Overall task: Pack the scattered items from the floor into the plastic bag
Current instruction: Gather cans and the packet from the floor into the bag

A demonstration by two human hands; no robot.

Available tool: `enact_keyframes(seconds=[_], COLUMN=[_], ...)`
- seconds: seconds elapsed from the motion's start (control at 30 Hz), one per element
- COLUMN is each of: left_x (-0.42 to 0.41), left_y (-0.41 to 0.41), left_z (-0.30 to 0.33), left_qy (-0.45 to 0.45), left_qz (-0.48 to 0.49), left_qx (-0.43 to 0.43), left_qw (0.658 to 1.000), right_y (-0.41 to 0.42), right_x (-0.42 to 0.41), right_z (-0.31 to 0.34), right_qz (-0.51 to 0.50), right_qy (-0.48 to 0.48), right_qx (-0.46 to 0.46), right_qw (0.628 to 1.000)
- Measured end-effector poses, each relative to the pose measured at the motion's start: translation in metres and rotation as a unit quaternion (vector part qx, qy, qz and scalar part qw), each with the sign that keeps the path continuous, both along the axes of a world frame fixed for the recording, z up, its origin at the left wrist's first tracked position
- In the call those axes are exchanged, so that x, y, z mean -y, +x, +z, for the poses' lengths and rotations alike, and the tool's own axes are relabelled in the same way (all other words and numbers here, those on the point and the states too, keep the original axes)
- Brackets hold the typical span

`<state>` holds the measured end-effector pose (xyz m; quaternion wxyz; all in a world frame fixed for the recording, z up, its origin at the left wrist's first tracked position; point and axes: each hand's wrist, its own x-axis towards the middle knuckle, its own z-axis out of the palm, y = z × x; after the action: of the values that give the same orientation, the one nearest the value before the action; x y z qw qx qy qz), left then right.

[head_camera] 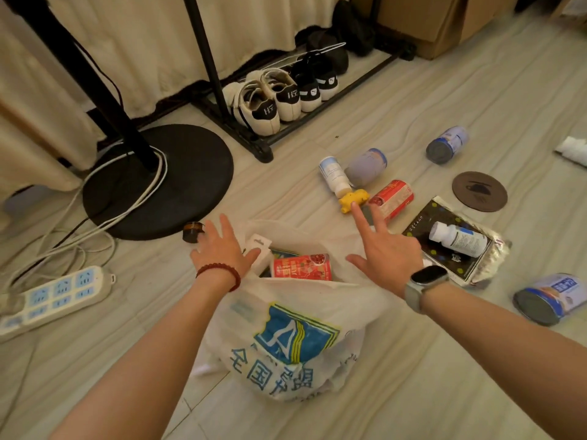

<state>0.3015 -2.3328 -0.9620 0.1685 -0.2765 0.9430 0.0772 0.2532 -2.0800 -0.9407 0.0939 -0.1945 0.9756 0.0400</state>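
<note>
— So, both hands are empty? The left hand [219, 249] is spread flat by the mouth of the plastic bag [286, 338], the right hand [386, 254] splayed out toward the yellow toy [353, 200].

— Yes, nothing held. The bag lies limp on the floor [444, 376], with a red can [301, 267] already inside.

— It's thin film, I'd guess; lift it by the rim.

— And the red can on the floor [394, 198] looks rigid and light; take it round the middle, since it might roll. The white bottle [457, 239] looks smooth, maybe slippery.
</note>
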Motion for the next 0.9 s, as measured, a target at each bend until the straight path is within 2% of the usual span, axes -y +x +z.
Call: enact_keyframes(seconds=[0.07,0.13,0.17,0.23,0.3,0.4,0.5,0.57,0.7,0.77,0.9], left_x=[0.005,0.001,0.0,-0.002,0.002,0.006,0.003,0.003,0.004,0.006,0.016], left_y=[0.0,0.005,0.008,0.015,0.023,0.03,0.028,0.022,0.012,0.012,0.012], left_z=[-0.003,-0.003,-0.001,0.006,0.009,0.015,0.036,0.06,0.102,0.117,0.15], left_qy=[0.119,0.155,0.161,0.171,0.171,0.201,0.232,0.215,0.21,0.21,0.189], left_qz=[0.056,0.08,0.095,0.11,0.101,0.115,0.155,0.15,0.122,0.114,0.1], left_qx=[-0.013,-0.04,-0.054,-0.056,-0.065,-0.159,-0.31,-0.41,-0.516,-0.554,-0.636], left_qw=[0.991,0.984,0.981,0.978,0.978,0.96,0.909,0.873,0.822,0.797,0.741], right_y=[-0.006,-0.002,0.0,0.004,0.004,0.001,-0.001,-0.007,-0.016,-0.018,-0.024], right_x=[0.002,0.001,0.001,-0.001,-0.003,0.001,0.01,0.018,0.036,0.045,0.058], right_z=[-0.01,-0.02,-0.025,-0.025,-0.019,-0.004,0.011,0.024,0.055,0.075,0.109], right_qz=[-0.042,-0.048,-0.048,-0.045,-0.048,-0.072,-0.088,-0.086,-0.083,-0.081,-0.084], right_qy=[0.027,0.048,0.037,-0.049,-0.176,-0.3,-0.326,-0.347,-0.42,-0.46,-0.578], right_qx=[0.064,0.137,0.168,0.195,0.167,0.094,0.046,0.004,-0.042,-0.066,-0.112], right_qw=[0.997,0.988,0.984,0.978,0.969,0.947,0.94,0.934,0.903,0.882,0.804])
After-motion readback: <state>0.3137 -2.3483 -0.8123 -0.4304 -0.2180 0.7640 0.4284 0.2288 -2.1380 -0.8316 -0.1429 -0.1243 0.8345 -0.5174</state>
